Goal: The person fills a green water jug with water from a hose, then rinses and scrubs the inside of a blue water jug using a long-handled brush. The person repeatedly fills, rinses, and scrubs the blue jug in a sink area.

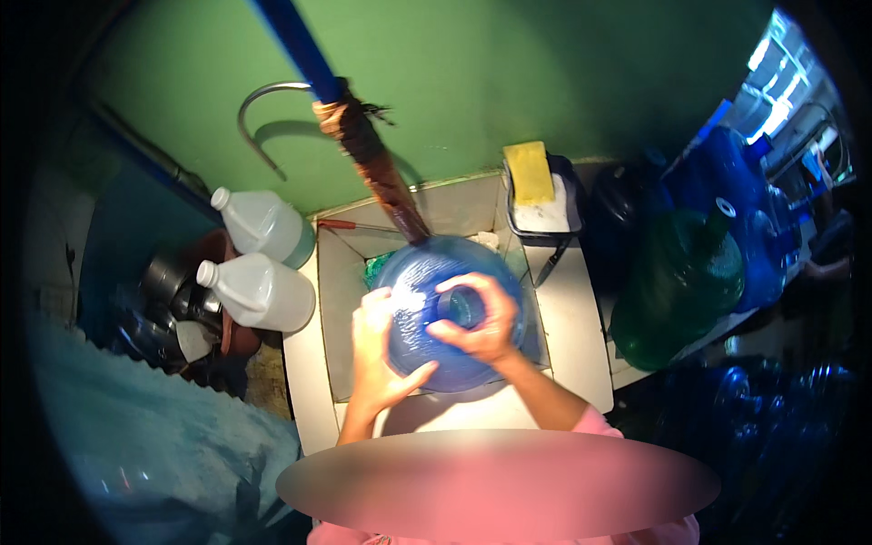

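Note:
A large round blue water jug (436,371) stands in a tiled sink basin (340,354), its mouth facing up towards me. My right hand (487,317) curls around the jug's neck (465,308), thumb on the near side and fingers on the far side. Against the left side of the jug rests my left hand (378,354), with the thumb spread along the near shoulder. A piece of green mesh (377,268) shows partly behind the jug. Much of the basin floor is hidden under the jug.
Two white plastic gallon jugs (262,293) stand on the left ledge. A blue pipe with a wrapped brown section (381,177) slants down to the basin. At the right are a dark tub (545,235) with a yellow sponge (530,174), a knife (552,262) and a green water jug (681,286).

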Motion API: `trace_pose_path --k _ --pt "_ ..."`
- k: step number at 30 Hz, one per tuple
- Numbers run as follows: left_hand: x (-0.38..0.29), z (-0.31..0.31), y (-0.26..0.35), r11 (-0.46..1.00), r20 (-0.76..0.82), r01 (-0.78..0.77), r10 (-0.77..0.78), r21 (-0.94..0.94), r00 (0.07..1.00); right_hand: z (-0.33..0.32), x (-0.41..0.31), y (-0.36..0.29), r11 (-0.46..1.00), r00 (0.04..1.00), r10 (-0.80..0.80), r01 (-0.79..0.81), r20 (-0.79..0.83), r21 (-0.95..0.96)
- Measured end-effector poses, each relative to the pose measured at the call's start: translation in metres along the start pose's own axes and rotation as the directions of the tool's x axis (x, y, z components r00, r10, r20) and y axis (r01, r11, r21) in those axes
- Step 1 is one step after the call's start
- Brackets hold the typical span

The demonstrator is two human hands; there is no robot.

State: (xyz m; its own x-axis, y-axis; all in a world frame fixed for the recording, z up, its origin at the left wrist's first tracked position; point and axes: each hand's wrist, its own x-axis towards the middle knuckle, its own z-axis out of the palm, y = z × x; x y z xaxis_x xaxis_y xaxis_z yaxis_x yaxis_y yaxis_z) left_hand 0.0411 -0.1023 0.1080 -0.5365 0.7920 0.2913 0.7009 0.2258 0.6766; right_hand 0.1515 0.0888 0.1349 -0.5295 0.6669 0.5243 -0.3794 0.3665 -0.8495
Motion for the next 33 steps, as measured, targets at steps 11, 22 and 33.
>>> trace_pose_path --k 11,22,33 --pt "-0.001 0.106 -0.068 0.956 -0.372 0.165 -0.248 -0.241 0.894 0.034 0.050 0.159 0.717 0.571 0.688 -0.442 0.447 -0.539" --pt "0.042 0.118 -0.075 0.908 -0.379 0.325 -0.408 -0.265 0.831 0.018 0.055 0.068 0.935 0.802 0.343 -0.343 0.489 -0.094" --pt "0.046 0.066 -0.090 0.423 0.218 0.278 -0.184 -0.862 0.958 0.045 0.039 0.053 0.668 0.450 0.573 0.227 0.685 -0.709"
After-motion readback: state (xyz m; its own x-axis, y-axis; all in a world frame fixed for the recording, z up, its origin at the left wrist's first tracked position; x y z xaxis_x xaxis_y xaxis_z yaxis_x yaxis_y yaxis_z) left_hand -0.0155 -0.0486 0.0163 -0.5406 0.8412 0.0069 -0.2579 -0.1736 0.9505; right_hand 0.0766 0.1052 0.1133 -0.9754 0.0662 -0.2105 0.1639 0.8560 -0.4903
